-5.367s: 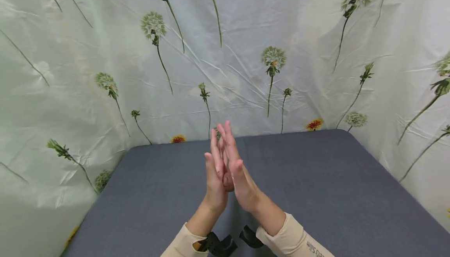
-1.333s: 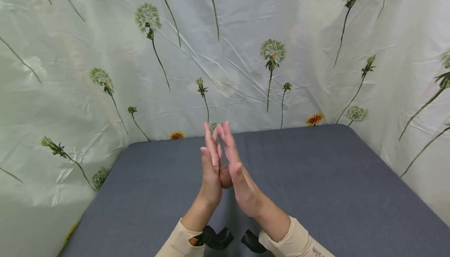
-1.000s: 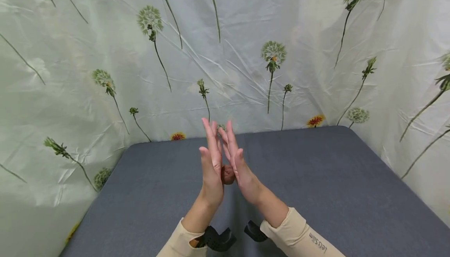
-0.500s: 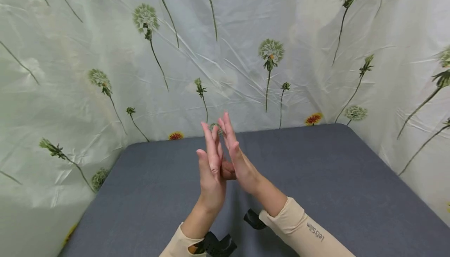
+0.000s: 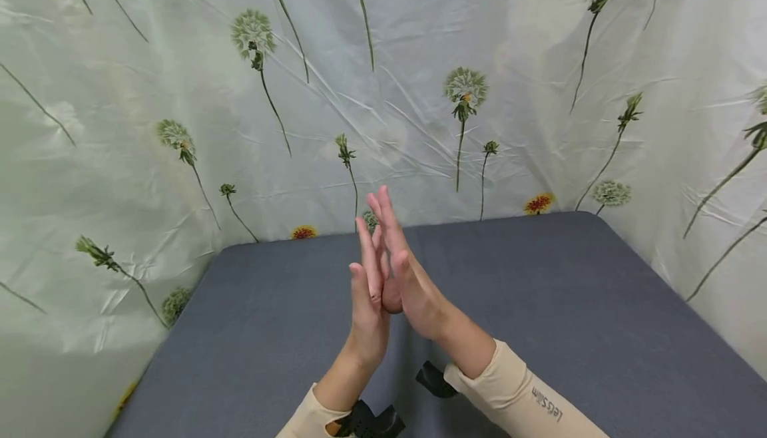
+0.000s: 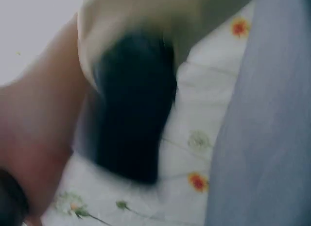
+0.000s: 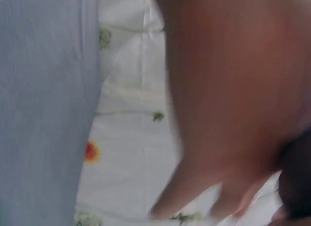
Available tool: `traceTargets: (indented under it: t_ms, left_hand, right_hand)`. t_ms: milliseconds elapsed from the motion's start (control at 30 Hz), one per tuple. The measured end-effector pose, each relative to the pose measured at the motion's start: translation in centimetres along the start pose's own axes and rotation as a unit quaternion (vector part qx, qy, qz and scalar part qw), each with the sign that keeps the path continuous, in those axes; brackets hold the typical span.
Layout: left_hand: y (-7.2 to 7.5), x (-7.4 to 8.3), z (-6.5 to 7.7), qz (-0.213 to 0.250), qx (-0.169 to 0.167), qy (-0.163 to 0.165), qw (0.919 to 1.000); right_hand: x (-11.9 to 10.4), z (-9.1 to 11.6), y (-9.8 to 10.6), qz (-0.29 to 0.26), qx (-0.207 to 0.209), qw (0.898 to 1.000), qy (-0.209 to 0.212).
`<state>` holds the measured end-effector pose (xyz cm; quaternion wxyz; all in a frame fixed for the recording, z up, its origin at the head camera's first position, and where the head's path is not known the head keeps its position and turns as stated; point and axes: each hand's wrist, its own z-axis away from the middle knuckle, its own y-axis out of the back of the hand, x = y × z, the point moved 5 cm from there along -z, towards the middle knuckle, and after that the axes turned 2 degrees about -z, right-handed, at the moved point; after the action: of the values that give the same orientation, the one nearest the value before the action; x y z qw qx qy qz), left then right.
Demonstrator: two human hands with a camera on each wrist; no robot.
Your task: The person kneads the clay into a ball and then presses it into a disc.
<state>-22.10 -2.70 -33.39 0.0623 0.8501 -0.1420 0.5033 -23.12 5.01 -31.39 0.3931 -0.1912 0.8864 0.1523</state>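
A reddish-brown ball of clay (image 5: 392,296) sits between my two palms above the table, partly covered by them. My left hand (image 5: 368,298) presses it from the left, its fingers straight and pointing up. From the other side my right hand (image 5: 413,285) presses with straight fingers, a little higher than the left. In the left wrist view, the dark clay (image 6: 9,199) shows beside a blurred hand at the lower left. The right wrist view has the clay (image 7: 297,182) at its right edge, against my palm.
A table with a dark grey cloth top (image 5: 515,305) lies under the hands. Behind it and at the sides hangs a pale curtain (image 5: 395,118) printed with dandelions. Black straps with mounts (image 5: 436,379) sit at the beige sleeve cuffs.
The hands rub back and forth against each other: the right has slid up and the left down a little since one second ago. The clay turns between them and looks rounder and smoother now.
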Motion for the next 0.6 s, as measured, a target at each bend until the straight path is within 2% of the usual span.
traceTargets:
  t_ms: [67, 133, 233, 333, 433, 533, 600]
  left_hand:
    - [-0.2, 0.3, 0.0, 0.004, 0.004, -0.009, 0.9999]
    - [0.1, 0.5, -0.5, 0.001, 0.026, -0.014, 0.9996]
    - [1.0, -0.4, -1.6, 0.012, 0.048, 0.011, 0.9987]
    - [1.2, -1.9, -2.0, 0.047, 0.036, 0.043, 0.9973]
    - [0.5, -2.8, -1.0, 0.07, -0.005, 0.053, 0.9961]
    - [-0.3, -2.5, 0.4, 0.06, -0.032, 0.043, 0.9967]
    - [-0.5, -2.2, 0.8, 0.064, -0.031, 0.043, 0.9965]
  right_hand:
    - [1.0, -0.1, 0.3, -0.006, -0.001, 1.0, -0.027]
    - [2.0, 0.4, 0.2, -0.008, 0.002, 0.999, -0.052]
    - [2.3, 1.8, -0.5, 0.012, 0.001, 0.998, -0.055]
    - [1.2, 2.2, -1.1, 0.066, -0.008, 0.997, -0.031]
    - [0.7, 1.5, -0.8, 0.09, -0.006, 0.996, -0.023]
    - [1.6, 0.8, 0.3, 0.053, 0.003, 0.997, -0.047]
    - [2.5, 0.9, 0.7, 0.021, 0.002, 0.997, -0.07]
